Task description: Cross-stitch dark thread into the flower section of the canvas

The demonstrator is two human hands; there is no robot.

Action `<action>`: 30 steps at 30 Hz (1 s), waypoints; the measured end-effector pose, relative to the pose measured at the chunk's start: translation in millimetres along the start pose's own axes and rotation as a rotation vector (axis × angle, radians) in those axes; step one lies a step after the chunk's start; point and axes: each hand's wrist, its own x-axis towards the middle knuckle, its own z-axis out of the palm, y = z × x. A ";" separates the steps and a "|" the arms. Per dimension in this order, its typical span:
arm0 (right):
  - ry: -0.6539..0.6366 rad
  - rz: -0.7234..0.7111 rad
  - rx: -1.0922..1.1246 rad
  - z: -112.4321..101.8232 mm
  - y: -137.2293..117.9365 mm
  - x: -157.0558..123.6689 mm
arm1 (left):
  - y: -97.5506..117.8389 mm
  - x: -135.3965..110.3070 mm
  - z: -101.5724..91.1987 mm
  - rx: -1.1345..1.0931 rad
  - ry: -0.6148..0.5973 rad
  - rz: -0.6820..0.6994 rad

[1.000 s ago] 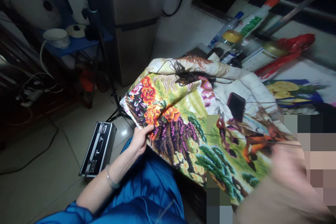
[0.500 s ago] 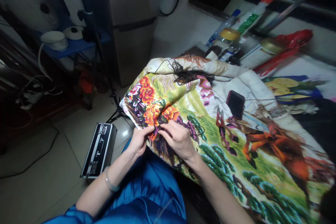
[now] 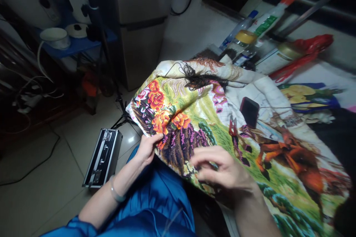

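Note:
A large cross-stitch cloth [image 3: 172,144] with flowers, trees and horses drapes over the surface before me and towards my lap. My left hand [image 3: 148,150] grips its near left edge, thumb on top by the orange flowers, fingers hidden underneath. Above the cloth, right of the dark purple stitching, my right hand [image 3: 222,170] is raised with curled, pinching fingers, blurred by motion. Whatever it pinches is too small or smeared to make out. Small red thread snips [image 3: 233,125] lie on the cloth beside a dark phone [image 3: 249,112]. A tangle of black thread [image 3: 198,77] rests across the cloth's far fold.
Bottles and a gold-lidded jar [image 3: 246,37] stand at the back right, near a red plastic bag [image 3: 314,44]. A silver-edged black case [image 3: 102,157] sits on the tiled floor at left, near a tripod [image 3: 121,114]. Behind stands a fridge [image 3: 144,44].
My right hand has pulled away from the spot beside my left thumb, moving right and towards me above the cloth. My left hand keeps its hold on the edge.

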 end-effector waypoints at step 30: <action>-0.002 0.021 -0.588 27.8 49.7 57.2 | 3.1 -2.4 2.2 0.015 -0.020 0.030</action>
